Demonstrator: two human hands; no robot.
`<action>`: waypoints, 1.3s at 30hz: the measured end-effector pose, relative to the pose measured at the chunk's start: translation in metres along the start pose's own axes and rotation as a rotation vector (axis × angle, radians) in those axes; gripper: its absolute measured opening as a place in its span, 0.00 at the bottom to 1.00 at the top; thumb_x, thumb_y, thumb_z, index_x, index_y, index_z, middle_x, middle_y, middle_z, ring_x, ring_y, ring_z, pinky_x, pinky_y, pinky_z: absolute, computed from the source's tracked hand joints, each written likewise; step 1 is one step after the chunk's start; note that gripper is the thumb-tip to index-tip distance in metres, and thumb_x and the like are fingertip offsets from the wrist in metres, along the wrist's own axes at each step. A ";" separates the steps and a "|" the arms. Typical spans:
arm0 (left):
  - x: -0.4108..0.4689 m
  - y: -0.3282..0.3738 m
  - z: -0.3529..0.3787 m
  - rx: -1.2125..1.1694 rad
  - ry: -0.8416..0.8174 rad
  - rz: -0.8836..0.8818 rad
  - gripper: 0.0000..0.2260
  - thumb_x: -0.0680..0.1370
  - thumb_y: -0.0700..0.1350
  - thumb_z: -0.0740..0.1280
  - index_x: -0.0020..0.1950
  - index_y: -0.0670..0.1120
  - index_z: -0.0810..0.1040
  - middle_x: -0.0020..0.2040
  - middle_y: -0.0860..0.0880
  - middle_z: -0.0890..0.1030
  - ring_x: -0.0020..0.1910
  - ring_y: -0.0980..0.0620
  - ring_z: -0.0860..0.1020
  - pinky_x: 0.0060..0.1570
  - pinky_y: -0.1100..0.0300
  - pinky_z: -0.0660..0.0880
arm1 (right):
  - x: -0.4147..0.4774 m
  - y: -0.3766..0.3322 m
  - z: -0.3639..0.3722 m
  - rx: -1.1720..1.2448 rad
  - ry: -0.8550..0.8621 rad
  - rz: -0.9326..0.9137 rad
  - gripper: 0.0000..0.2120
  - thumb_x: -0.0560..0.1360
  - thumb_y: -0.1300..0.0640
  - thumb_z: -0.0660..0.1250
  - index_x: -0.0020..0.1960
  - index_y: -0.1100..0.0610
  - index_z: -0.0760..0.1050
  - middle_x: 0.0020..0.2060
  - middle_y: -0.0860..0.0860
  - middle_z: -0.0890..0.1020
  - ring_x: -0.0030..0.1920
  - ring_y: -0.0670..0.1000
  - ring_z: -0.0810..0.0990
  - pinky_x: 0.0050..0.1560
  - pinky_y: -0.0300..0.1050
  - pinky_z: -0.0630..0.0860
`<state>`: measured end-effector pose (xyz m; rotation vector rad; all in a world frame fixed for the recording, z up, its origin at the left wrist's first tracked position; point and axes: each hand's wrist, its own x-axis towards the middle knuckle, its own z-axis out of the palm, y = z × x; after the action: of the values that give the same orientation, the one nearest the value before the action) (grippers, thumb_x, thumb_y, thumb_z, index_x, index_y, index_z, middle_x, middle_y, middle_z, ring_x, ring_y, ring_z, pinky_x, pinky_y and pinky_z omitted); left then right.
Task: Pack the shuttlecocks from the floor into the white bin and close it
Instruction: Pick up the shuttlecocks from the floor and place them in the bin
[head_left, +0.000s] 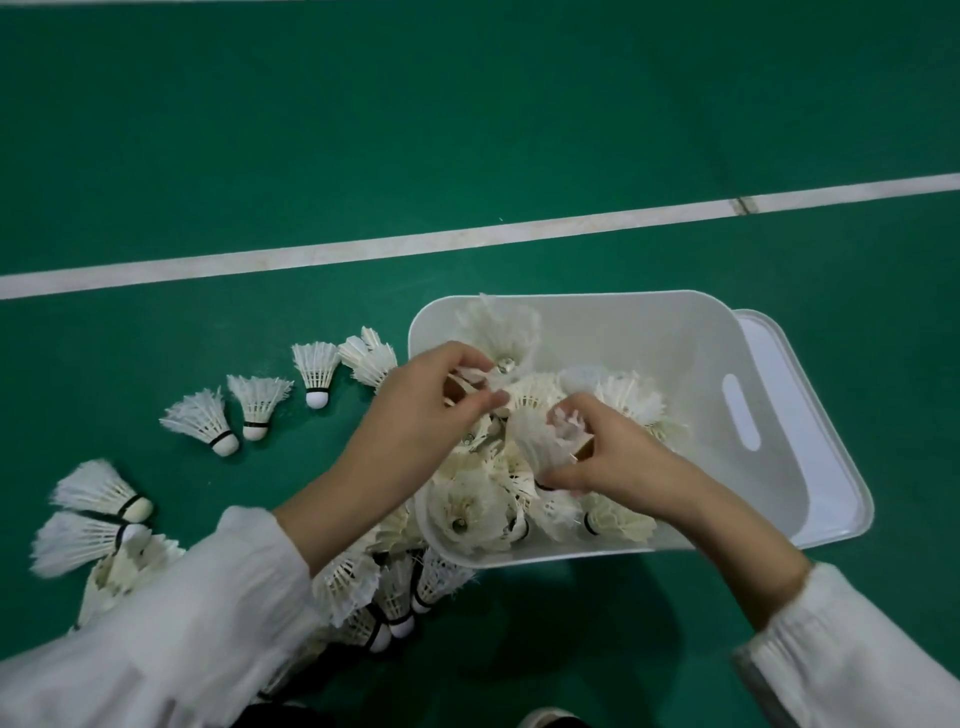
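Observation:
A white bin (675, 332) stands on the green floor, with several white feather shuttlecocks (472, 509) piled in its left half. Both hands are over that pile. My left hand (415, 405) pinches a shuttlecock (470, 376) by its feathers above the bin's left side. My right hand (608, 457) is closed around another shuttlecock (540, 441), feathers pointing left. More shuttlecocks lie on the floor to the left of the bin: a row (254, 400) further out, two (98, 493) at the far left, and a heap (384, 587) under my left forearm.
The bin's white lid (831, 467) lies flat under the bin's right side, sticking out to the right. A white court line (467, 239) crosses the floor beyond the bin. Open green floor lies on every side. A shoe tip (550, 719) shows at the bottom edge.

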<state>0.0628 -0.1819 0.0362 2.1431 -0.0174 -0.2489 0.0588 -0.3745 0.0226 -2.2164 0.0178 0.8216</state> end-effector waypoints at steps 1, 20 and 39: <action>0.002 -0.002 -0.004 0.018 0.022 -0.003 0.09 0.73 0.52 0.69 0.51 0.53 0.76 0.43 0.59 0.78 0.40 0.64 0.77 0.37 0.74 0.72 | -0.001 0.004 0.000 -0.036 -0.029 0.022 0.23 0.68 0.54 0.74 0.57 0.50 0.66 0.50 0.50 0.76 0.41 0.52 0.82 0.43 0.50 0.79; -0.003 -0.017 0.011 0.169 -0.071 0.119 0.04 0.74 0.52 0.66 0.43 0.53 0.76 0.42 0.56 0.73 0.41 0.61 0.73 0.43 0.63 0.71 | -0.019 -0.002 -0.028 -0.056 0.318 -0.329 0.16 0.73 0.62 0.68 0.56 0.46 0.75 0.56 0.38 0.72 0.41 0.43 0.76 0.44 0.30 0.72; -0.010 -0.047 -0.053 0.489 -0.138 0.193 0.05 0.78 0.47 0.61 0.49 0.50 0.77 0.45 0.56 0.77 0.43 0.60 0.74 0.45 0.62 0.72 | 0.037 0.046 0.027 -0.754 0.091 -0.077 0.11 0.77 0.61 0.59 0.54 0.54 0.79 0.52 0.51 0.80 0.52 0.53 0.77 0.48 0.46 0.76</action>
<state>0.0583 -0.1111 0.0268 2.5820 -0.3999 -0.3017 0.0618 -0.3806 -0.0420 -2.9314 -0.3907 0.7587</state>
